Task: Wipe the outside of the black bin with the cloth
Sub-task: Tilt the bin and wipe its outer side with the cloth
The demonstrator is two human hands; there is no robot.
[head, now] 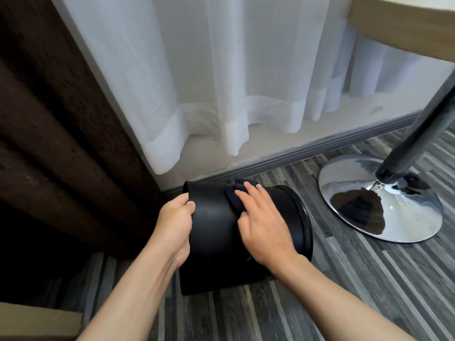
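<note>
The black bin lies on its side on the striped wood floor, its rimmed end pointing right. My left hand grips the bin's left edge, thumb on the outside wall. My right hand lies flat on top of the bin's curved wall and presses a dark cloth against it. Most of the cloth is hidden under my fingers; a bunched part sticks out at the far side.
A brown curtain hangs at the left and a sheer white curtain behind the bin. A chrome table base with its pole stands at the right. A grey skirting board runs along the wall.
</note>
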